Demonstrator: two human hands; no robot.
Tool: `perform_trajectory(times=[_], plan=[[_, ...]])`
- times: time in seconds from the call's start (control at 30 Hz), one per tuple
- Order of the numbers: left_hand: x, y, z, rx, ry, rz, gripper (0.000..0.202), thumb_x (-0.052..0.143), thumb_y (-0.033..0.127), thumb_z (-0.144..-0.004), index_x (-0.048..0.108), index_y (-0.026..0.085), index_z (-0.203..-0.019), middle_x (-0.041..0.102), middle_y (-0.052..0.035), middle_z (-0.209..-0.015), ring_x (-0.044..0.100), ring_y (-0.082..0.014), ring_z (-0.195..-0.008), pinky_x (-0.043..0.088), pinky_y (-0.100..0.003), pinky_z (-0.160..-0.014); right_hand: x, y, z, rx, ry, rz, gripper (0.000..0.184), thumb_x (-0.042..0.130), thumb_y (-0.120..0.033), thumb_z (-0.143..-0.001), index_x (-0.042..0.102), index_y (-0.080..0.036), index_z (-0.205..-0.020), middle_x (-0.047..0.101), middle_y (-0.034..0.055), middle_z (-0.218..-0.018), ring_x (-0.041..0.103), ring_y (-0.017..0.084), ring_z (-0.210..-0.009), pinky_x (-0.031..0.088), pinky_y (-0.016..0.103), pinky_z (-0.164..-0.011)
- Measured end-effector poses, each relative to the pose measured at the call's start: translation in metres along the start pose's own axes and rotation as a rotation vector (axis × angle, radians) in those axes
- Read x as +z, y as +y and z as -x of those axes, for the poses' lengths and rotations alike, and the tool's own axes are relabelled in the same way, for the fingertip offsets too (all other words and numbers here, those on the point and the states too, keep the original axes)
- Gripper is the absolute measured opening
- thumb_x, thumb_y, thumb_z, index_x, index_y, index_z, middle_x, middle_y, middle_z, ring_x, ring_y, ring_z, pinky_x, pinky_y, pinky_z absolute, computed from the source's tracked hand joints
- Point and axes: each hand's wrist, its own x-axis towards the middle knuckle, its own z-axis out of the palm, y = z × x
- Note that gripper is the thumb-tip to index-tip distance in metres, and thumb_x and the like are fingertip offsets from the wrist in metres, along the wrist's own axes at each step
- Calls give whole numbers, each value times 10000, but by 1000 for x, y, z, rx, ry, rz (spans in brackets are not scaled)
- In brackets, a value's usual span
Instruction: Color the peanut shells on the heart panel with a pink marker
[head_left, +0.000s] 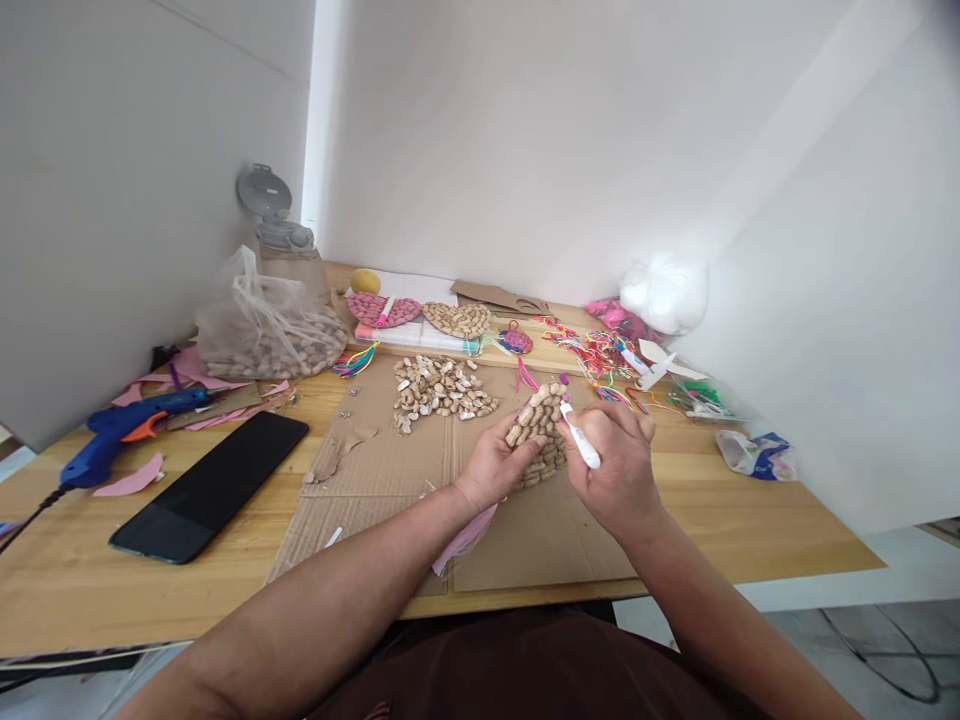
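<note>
My left hand (495,462) grips a piece covered with peanut shells (541,462) and holds it tilted up over the cardboard. In my right hand (619,465) is a white marker pen (582,438), its tip close to the upper right edge of the shell piece; whether it touches I cannot tell. A purple bit (564,379), perhaps the pen's cap, shows just beyond that edge. Pink strands (466,540) hang below my left hand. Beyond it, a heap of loose peanut shells (439,390) lies on the cardboard sheet (375,520).
To the left lie a black phone (214,485), a blue glue gun (124,430) and a bag of peanuts (270,335). A pink shell piece (367,310) and a plain one (457,320) rest at the back. Coloured threads (600,355) and a plastic packet (757,456) are on the right.
</note>
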Motion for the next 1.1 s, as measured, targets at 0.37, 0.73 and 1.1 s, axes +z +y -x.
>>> perform_trajectory(times=[0.37, 0.73, 1.1], plan=[[-1, 0, 1, -25, 12, 6, 518, 747, 379, -839, 656, 168, -1304, 720, -144, -1314, 684, -298, -1219, 483, -497, -1121, 0, 0, 5, -8, -20, 30, 86, 602, -204, -990, 566, -214, -912, 713, 36, -866, 629, 225, -907, 328, 381, -823], [0, 1, 1, -33, 19, 32, 496, 752, 391, -840, 675, 183, -1284, 716, -134, -1325, 669, -302, -1242, 468, -497, -1136, 2, 3, 9, -4, -53, 32, 124, 612, -195, -975, 551, -227, -872, 719, 44, -865, 635, 233, -904, 318, 379, -798], [-1, -1, 1, -77, 56, 66, 514, 760, 373, -829, 653, 177, -1291, 724, -135, -1308, 689, -299, -1201, 510, -487, -1089, 7, 8, 13, -9, -62, 31, 86, 602, -190, -971, 573, -220, -896, 723, 52, -897, 631, 241, -928, 317, 386, -821]])
